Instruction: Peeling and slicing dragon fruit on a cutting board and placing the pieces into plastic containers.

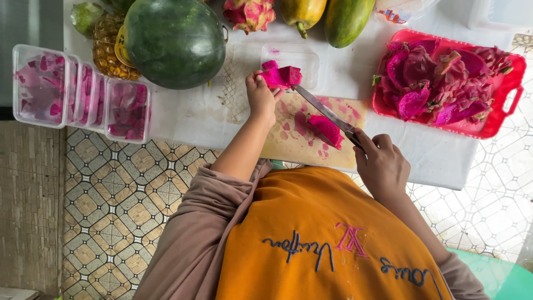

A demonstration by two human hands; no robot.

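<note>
dragon fruit chunk pinched (left fingers), knife beside

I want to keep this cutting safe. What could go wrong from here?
1. The knife tip sits right at the fruit chunks in the left hand; a slip could nick the fingers.
2. Juice stains the cutting board, so the fruit piece may slide.
3. The right hand grips near the blade.

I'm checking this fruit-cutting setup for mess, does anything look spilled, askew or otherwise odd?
Only small things stand out. Pink juice stains the cutting board. The containers of cut fruit jut past the table edge over the floor and could tip. The peels are kept in the red tray.
</note>
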